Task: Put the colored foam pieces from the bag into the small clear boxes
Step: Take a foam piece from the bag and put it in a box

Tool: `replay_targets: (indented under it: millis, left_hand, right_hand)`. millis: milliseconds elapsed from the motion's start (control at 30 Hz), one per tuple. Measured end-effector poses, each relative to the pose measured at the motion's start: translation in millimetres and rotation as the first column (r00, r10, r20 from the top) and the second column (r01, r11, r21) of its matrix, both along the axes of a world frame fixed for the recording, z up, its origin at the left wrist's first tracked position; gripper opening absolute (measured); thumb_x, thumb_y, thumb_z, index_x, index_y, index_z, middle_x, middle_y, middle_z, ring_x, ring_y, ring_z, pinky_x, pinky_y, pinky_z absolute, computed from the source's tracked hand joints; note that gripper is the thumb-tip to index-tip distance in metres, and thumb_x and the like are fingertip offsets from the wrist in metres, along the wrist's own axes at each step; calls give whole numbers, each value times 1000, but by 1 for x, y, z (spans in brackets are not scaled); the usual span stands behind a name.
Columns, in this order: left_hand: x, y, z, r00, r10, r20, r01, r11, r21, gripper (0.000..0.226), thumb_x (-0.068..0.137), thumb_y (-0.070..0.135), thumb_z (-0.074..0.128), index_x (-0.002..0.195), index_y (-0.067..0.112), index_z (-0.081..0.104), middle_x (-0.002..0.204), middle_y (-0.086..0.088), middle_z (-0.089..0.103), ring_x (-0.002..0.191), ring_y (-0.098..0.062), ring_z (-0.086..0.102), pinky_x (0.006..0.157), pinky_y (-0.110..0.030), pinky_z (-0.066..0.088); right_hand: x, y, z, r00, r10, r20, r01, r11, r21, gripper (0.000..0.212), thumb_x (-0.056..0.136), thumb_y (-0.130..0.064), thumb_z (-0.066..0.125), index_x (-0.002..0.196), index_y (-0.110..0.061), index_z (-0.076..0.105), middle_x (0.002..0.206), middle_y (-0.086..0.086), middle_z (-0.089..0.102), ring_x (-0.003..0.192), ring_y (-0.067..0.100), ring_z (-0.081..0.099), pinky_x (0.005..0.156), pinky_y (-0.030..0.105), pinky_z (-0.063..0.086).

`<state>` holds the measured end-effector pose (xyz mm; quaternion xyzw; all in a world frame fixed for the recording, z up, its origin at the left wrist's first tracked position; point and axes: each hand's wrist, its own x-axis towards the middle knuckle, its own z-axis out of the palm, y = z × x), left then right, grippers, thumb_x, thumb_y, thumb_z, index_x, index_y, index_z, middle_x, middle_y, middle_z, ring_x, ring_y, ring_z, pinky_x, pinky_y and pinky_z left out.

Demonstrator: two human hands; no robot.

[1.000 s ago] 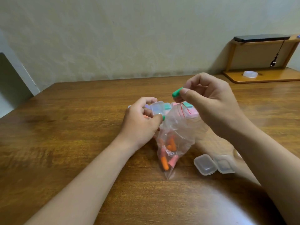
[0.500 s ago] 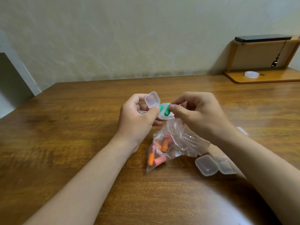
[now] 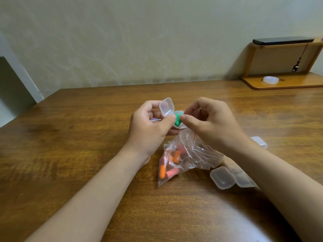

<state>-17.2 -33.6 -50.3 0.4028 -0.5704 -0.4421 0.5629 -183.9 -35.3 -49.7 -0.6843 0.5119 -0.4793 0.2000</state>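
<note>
Two hands, both up over the counter (image 3: 78,145). Left hand (image 3: 150,126) grips one open clear box (image 3: 167,107), lid flipped up and back. Right hand (image 3: 211,123) has its fingers curled, thumb and forefinger pinching the green foam piece (image 3: 177,121), which sits in the box's base. One green blob is visible; cannot tell if it is more than one piece.

One clear bag (image 3: 190,154) lies on the counter just below the hands, its mouth rising under the right hand; cannot tell which hand holds it. Inside are orange pieces (image 3: 162,170), at least two, and pink pieces (image 3: 172,172), at least two; blurred, so the exact count is unclear.

Two clear box shapes (image 3: 222,177) lie side by side by the right forearm, maybe halves of one open box. One more clear box (image 3: 259,141) shows beyond the right wrist.

Far right is one wooden stand (image 3: 283,82), with one dark flat device (image 3: 281,41) on top and one white round thing (image 3: 270,79) on its base.
</note>
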Motion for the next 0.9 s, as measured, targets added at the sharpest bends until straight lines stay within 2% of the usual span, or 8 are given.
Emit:
replay_targets:
  millis: [100,233,333,467,600,733,900]
  left_hand:
    - [0,-2,-2,1000,-16,4,17,1000,-19,24,88,0,72,110,7,65,94,-16,70,74,-25,76,61,-31,59]
    - [0,-3,-5,998,-68,-16,67,997,-34,28,90,3,71,117,11,68,96,-9,74,80,-25,76,65,-32,59]
    - [2,-3,-5,990,-137,-44,136,990,-35,43,86,-2,74,126,7,65,101,-5,76,87,-22,76,72,-31,59]
    - [4,-2,-6,975,-222,1,222,974,-46,62,79,-10,76,136,8,58,114,-6,74,99,-25,75,83,-33,59]
    - [4,-3,-8,981,-194,19,195,979,-64,59,80,-9,76,135,8,60,114,-5,75,98,-22,75,80,-30,59]
    - [4,-5,-8,988,-140,59,144,986,-86,51,85,-5,73,134,7,61,113,-1,75,95,-16,75,75,-25,59]
    - [3,-6,-8,991,-100,89,109,989,-100,40,89,2,72,128,9,67,106,3,76,85,-10,74,65,-20,56]
  right_hand:
    - [0,1,1,999,34,32,-35,998,48,9,88,-23,73,95,-17,72,72,0,73,65,16,70,64,43,59]
    - [1,2,3,994,28,105,-36,997,73,3,88,-17,73,89,-16,75,73,0,75,74,23,73,73,52,59]
    - [0,3,7,989,12,146,-25,996,82,2,87,-15,73,87,-14,74,73,2,75,74,21,72,75,50,59]
    - [1,4,9,988,-8,155,-5,996,86,3,87,-13,73,87,-11,74,75,5,75,73,19,72,74,44,60]
    - [3,6,10,986,-15,168,-3,994,107,6,89,-16,70,89,-11,74,76,3,75,69,7,71,72,37,59]
    - [0,7,13,991,-25,132,14,996,85,9,93,-19,64,98,-18,71,76,-1,75,73,12,72,76,44,60]
    - [-7,7,13,997,74,34,-74,997,9,38,89,-11,66,124,-23,66,93,-2,71,80,12,68,75,34,60]
